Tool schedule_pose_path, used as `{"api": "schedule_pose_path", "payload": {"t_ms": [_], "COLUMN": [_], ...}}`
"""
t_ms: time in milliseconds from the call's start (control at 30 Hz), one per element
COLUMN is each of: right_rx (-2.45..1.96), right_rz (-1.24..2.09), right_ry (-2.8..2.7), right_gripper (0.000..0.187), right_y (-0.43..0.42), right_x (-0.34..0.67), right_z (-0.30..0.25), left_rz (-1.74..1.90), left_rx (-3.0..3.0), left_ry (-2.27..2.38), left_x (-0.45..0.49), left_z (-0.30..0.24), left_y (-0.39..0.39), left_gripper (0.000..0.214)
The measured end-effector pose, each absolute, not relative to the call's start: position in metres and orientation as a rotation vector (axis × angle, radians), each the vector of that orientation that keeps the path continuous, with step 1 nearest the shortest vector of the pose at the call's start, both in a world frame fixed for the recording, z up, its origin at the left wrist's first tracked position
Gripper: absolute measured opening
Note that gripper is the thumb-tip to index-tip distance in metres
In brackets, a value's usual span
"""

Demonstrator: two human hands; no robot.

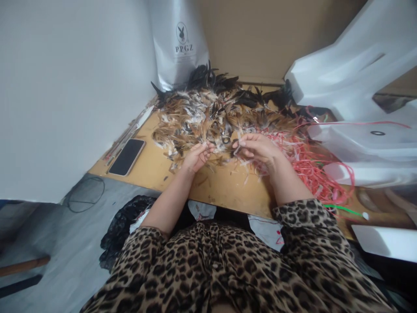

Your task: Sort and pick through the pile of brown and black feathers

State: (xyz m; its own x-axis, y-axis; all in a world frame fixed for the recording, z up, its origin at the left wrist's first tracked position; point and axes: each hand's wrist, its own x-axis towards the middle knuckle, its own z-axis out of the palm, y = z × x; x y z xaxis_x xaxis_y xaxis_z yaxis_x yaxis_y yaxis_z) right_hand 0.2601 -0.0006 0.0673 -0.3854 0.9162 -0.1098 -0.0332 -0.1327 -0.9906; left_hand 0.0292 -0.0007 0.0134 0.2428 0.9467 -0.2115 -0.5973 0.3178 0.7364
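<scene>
A heap of brown, white and black feathers (182,108) spreads over the table in front of me. My left hand (198,156) is closed in a pinch at the heap's near edge, and a brown feather (202,129) rises from its fingertips. To its right, my right hand (257,147) pinches a thin whitish translucent strip (239,141), which hangs down past the fingers. Small dark rings (226,140) lie between the two hands. Beside my right wrist is a tangle of pink-red plastic strips (302,163).
A phone (127,157) lies at the table's (228,187) left edge. Behind the feathers stands a silvery printed bag (182,48). White plastic containers (345,139) crowd the right side, with a green tie (345,209) near them. A black plastic bag (122,221) is below the table.
</scene>
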Motion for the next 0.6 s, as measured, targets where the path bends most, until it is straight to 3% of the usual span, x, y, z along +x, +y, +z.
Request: {"api": "schedule_pose_path", "payload": {"t_ms": [200, 600], "right_rx": [-0.996, -1.006], "right_rz": [1.750, 1.770], "right_ry": [-1.180, -1.561], "right_gripper": [0.025, 0.027], "right_y": [0.009, -0.004], "right_x": [0.253, 0.244], "right_z": [0.049, 0.053], "left_rz": [1.106, 0.928], "left_rx": [0.795, 1.128], "left_ry": [0.673, 0.871], "left_x": [0.033, 0.059], "left_z": [0.014, 0.051], "left_y": [-0.005, -0.011], "left_gripper": [0.016, 0.022]}}
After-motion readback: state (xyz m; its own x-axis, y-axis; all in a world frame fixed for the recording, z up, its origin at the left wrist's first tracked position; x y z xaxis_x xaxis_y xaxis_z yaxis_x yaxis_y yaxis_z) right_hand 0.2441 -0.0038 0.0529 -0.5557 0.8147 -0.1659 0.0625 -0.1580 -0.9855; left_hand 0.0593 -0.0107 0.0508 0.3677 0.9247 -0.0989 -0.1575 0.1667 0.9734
